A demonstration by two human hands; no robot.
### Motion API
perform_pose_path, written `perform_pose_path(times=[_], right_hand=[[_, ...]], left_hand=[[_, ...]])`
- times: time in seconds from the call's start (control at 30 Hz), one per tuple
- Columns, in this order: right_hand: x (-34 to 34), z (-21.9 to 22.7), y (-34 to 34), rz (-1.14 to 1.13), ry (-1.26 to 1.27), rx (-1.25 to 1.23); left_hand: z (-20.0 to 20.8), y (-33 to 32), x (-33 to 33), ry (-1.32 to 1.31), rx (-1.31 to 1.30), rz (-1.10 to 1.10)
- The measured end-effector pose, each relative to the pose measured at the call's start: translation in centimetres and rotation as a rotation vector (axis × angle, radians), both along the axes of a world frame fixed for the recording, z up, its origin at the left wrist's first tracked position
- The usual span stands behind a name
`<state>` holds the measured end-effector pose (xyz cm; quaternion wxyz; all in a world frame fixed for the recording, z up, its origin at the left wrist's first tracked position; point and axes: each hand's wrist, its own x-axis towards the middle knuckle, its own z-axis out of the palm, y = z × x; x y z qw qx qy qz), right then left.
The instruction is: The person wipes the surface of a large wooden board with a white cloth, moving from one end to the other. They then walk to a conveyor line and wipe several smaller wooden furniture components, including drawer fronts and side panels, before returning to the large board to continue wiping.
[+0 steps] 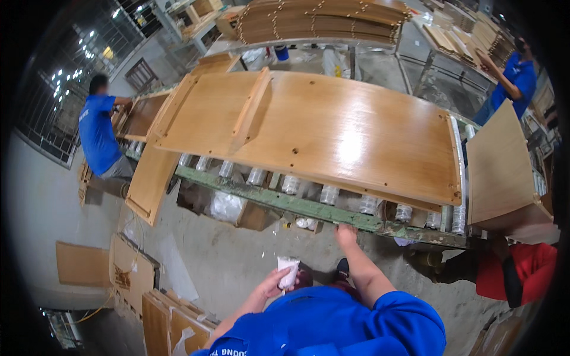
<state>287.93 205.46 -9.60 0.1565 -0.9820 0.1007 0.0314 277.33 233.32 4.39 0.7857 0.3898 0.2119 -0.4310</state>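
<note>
My left hand (273,285) is closed around a small white packet (288,271), held low in front of my body. What the packet contains I cannot make out. My right arm stretches forward to the green conveyor frame (285,202), and my right hand (345,234) is at its near lower edge. The fingertips of that hand are hidden by the frame. Across the rollers (329,194) lies a large varnished wooden panel (344,127) with drilled holes. An upright wooden divider (251,110) stands across it.
Under the conveyor are a small open box (306,224) and clear plastic wrap (225,207). A co-worker in blue (100,133) stands left, another (516,86) far right, and a person in red (516,273) near right beside an upright panel (502,166). Boards (172,314) lean at lower left.
</note>
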Motion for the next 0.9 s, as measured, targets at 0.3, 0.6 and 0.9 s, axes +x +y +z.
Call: perform_pose_path(times=[0.3, 0.6, 0.9], right_hand=[[-0.9, 2.1, 0.2, 0.019, -0.131, 0.056], [-6.8, 7.7, 2.0, 0.169, -0.398, 0.339], [-1.0, 13.0, -1.6, -0.324, -0.336, 1.208]], left_hand=[[-0.3, 5.8, 5.6, 0.003, 0.081, -0.061], [-2.7, 3.3, 7.7, -0.093, 0.214, -0.198], [-3.1, -8.4, 11.7, -0.128, 0.109, -0.149]])
